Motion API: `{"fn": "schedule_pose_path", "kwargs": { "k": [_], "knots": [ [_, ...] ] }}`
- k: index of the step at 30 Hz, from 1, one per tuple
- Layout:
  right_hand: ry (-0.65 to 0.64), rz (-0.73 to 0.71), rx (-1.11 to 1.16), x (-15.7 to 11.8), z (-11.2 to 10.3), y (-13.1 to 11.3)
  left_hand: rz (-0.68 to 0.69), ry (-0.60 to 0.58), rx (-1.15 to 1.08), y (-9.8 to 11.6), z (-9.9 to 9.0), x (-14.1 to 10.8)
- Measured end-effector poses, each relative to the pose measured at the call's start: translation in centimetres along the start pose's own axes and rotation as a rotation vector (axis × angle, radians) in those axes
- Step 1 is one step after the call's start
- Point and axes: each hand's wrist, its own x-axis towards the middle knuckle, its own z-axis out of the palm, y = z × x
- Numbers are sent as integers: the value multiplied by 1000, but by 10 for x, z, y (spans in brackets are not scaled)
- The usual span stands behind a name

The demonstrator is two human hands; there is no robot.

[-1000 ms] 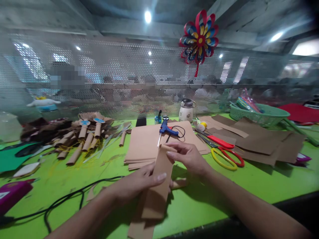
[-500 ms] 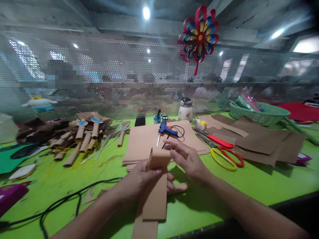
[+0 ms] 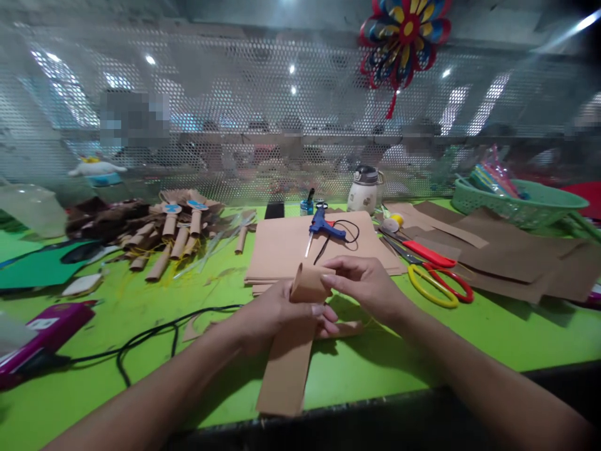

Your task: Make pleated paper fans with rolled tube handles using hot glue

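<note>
A long brown paper strip (image 3: pixel 288 369) hangs between my hands, its top end bent over into a loop. My left hand (image 3: pixel 277 308) grips it just below the loop, thumb across the front and fingertips showing behind on the right. At the loop's right edge, my right hand (image 3: pixel 364 282) pinches the paper between thumb and fingers. Just beyond my hands, a blue glue gun (image 3: pixel 323 225) rests on a stack of brown paper sheets (image 3: pixel 277 241). Below my left fingertips, a rolled brown paper piece (image 3: pixel 347 329) lies on the green table, partly hidden.
Scissors (image 3: pixel 434 275) with red and yellow handles lie to the right, near dark brown paper (image 3: pixel 526 257) and a green basket (image 3: pixel 526 203). Rolled paper figures (image 3: pixel 171 228) are piled at the left. A black cord (image 3: pixel 154 332) crosses the left side, near a purple box (image 3: pixel 51 335).
The view has tilted down and turned slightly left. My right thumb and fingers have closed on the loop's edge, and the strip's lower end has swung left.
</note>
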Motion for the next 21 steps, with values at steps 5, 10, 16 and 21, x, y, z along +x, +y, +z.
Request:
{"fn": "schedule_pose_path", "kwargs": {
  "k": [5, 10, 16, 21],
  "knots": [
    [50, -26, 30, 0, -2, 4, -13, -26, 35, 0, -2, 0],
    [150, -104, 54, 2, -6, 5, -71, -15, 72, 1, 2, -1],
    [208, -112, 127, 7, -8, 14, -62, 10, 9, 1, 5, 0],
    [257, -149, 148, 9, -7, 14, -61, 47, -40, 0, 4, 3]
  ]
}}
